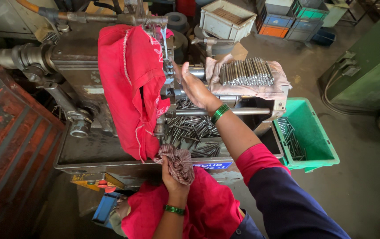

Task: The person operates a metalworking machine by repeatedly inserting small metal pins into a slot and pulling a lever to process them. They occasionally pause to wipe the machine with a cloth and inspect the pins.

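My left hand (172, 177) is low at the machine's front edge, closed around a crumpled brownish rag (179, 161). My right hand (194, 86) reaches up into the middle of the grey machine (88, 79), fingers at a metal part beside a hanging red cloth (132, 84); what the fingers hold is hidden. A row of metal rods (246, 73) lies on a pale cloth (278, 90) just right of that hand. Loose dark rods (194, 130) fill the machine's tray below.
A green crate (320, 146) with a few rods stands on the floor at the right. Grey, blue, orange and green crates (287, 20) are stacked at the back. A rusty red panel (8, 150) is at the left, a green cabinet (375, 71) at far right.
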### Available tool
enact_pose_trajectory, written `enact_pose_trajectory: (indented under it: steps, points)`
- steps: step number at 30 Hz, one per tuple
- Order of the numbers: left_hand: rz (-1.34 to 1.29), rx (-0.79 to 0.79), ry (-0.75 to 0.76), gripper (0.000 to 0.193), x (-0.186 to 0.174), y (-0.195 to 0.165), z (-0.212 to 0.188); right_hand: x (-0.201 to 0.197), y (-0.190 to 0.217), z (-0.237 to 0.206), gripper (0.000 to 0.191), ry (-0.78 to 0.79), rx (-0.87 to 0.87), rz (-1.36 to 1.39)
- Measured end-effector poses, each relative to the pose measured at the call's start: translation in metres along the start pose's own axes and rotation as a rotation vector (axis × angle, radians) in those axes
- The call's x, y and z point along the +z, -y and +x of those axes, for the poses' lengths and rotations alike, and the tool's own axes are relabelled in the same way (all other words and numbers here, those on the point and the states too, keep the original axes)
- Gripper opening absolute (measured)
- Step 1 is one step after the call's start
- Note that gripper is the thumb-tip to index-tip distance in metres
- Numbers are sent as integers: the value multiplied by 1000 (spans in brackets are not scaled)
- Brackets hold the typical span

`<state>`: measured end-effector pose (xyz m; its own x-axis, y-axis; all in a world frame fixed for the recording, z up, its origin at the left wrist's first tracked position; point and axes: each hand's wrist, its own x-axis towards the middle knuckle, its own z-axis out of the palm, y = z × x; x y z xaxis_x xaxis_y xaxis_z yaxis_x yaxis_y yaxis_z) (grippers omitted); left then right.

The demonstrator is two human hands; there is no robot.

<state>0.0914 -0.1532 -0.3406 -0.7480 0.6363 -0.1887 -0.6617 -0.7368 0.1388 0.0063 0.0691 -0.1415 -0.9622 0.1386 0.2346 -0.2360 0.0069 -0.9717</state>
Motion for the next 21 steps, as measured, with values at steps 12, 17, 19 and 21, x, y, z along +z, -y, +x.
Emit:
enact_pose_trajectory:
  steps: [12, 17, 19, 21]
  points:
    - [-5, 8, 42, 48, -2, -1, -1, 1, 1, -1, 101, 1, -3, -15]
    - [-12, -12, 2, 49, -5, 0, 2, 1, -1, 0, 100, 11, -26, -4]
    - [-6, -10, -2, 50, -6, 1, 2, 0, -1, 0, 100, 5, -6, -10]
    - [11, -2, -2, 49, -7, 1, 1, -1, -2, 0, 99, 4, -6, -13]
